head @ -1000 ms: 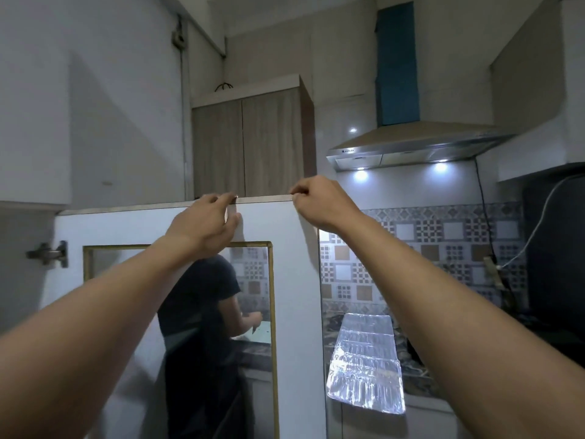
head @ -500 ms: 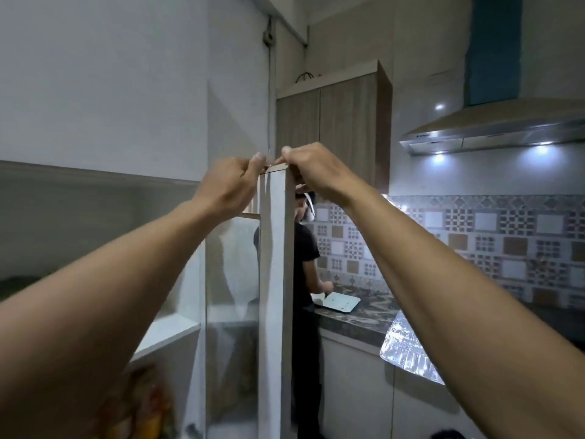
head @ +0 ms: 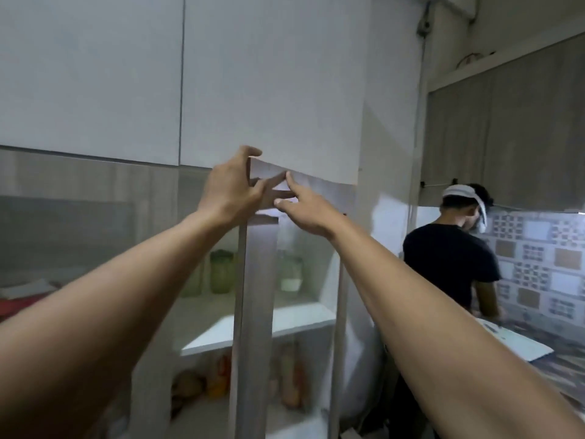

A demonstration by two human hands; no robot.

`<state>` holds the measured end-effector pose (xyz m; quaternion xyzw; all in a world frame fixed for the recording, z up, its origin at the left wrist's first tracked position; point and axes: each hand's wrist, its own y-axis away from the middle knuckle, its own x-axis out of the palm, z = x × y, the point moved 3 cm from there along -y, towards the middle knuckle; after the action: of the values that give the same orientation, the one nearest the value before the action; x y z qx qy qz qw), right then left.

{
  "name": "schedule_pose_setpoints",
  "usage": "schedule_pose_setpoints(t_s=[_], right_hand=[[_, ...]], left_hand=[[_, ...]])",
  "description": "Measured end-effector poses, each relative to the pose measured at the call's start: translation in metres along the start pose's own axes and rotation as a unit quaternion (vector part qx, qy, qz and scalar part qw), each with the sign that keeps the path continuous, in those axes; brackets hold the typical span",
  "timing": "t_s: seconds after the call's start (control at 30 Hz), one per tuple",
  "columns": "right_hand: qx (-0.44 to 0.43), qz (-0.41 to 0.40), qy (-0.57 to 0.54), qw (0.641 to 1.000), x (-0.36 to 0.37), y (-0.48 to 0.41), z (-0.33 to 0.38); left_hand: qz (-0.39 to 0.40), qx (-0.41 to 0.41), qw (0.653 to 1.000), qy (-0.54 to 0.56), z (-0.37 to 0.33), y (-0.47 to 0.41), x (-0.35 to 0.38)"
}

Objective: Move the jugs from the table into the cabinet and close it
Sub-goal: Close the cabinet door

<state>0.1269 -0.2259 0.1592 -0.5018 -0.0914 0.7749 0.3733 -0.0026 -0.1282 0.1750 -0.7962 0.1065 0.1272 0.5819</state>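
The cabinet's glass-paned door [head: 253, 312] with a pale frame stands almost flush against the cabinet. My left hand [head: 231, 188] rests at the door's top corner, fingers spread. My right hand [head: 300, 207] presses flat on the top of the frame beside it, fingers extended. Behind the glass, on the upper white shelf [head: 253, 324], stand greenish jugs: one [head: 221, 270] left of the frame, another [head: 291, 270] right of it, both blurred. Neither hand holds anything.
White upper cabinet doors [head: 253, 83] hang just above my hands. The lower shelf holds blurred bottles and packets [head: 221, 375]. A person in a black shirt [head: 452, 267] stands at the counter [head: 538, 353] on the right, by a tiled wall.
The door has swung from wide open to nearly shut against the cabinet. Both hands went from gripping its top edge to open fingers pressed on it. The view turned left.
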Motion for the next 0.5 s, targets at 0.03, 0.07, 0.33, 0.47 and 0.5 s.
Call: schedule_pose_setpoints(t_s=[0.03, 0.07, 0.33, 0.47, 0.5], right_hand=[[-0.005, 0.011, 0.003, 1.000, 0.015, -0.011, 0.000], [-0.011, 0.014, 0.001, 1.000, 0.028, -0.022, 0.000], [-0.034, 0.001, 0.090, 0.995, 0.088, -0.114, -0.037], [-0.038, 0.000, 0.126, 0.991, 0.103, -0.155, -0.074], [-0.045, -0.004, 0.137, 0.990, 0.106, -0.163, -0.081]], left_hand=[[-0.003, 0.003, 1.000, -0.030, 0.018, -0.001, -0.003], [-0.002, 0.006, 0.998, -0.060, 0.033, -0.002, -0.005], [0.026, 0.033, 0.914, -0.404, 0.116, -0.019, 0.027], [0.064, -0.012, 0.880, -0.471, 0.156, -0.030, 0.065], [0.068, -0.026, 0.880, -0.469, 0.167, -0.033, 0.073]])
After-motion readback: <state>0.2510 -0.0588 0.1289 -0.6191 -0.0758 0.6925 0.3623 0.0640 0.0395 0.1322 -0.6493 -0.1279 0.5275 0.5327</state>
